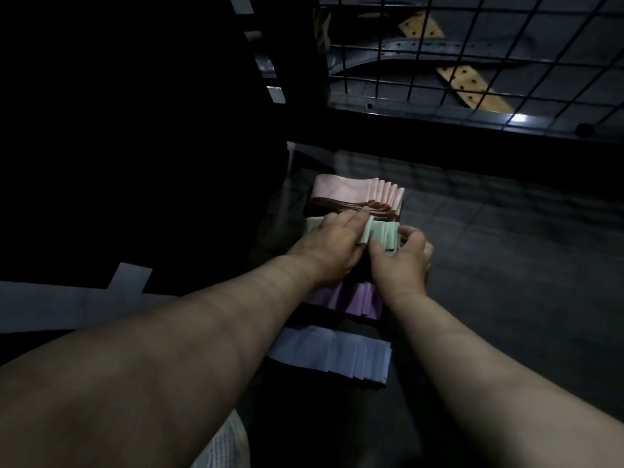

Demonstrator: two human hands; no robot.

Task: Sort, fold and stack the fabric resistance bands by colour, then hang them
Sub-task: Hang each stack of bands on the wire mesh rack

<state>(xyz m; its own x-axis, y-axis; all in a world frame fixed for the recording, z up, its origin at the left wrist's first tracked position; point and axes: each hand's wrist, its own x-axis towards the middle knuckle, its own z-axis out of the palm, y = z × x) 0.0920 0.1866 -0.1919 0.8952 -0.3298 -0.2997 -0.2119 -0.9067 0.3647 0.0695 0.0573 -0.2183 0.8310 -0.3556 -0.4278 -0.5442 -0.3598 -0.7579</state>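
Observation:
Four stacks of folded fabric bands lie in a row on a dark surface. The pink stack [351, 194] is farthest, then the green stack [385, 233], the purple stack [347, 300] and the pale blue stack [334, 352] nearest me. My left hand [329, 251] lies over the left part of the green stack, with one green band's edge held between its fingers. My right hand [403, 260] grips the green stack's right end, thumb and fingers curled around the bands.
A black wire grid panel [472, 55] stands behind the stacks, with a dark belt-like strap [456, 45] and tan perforated strips [472, 87] behind it. A large black mass [135, 130] fills the left. The scene is dim.

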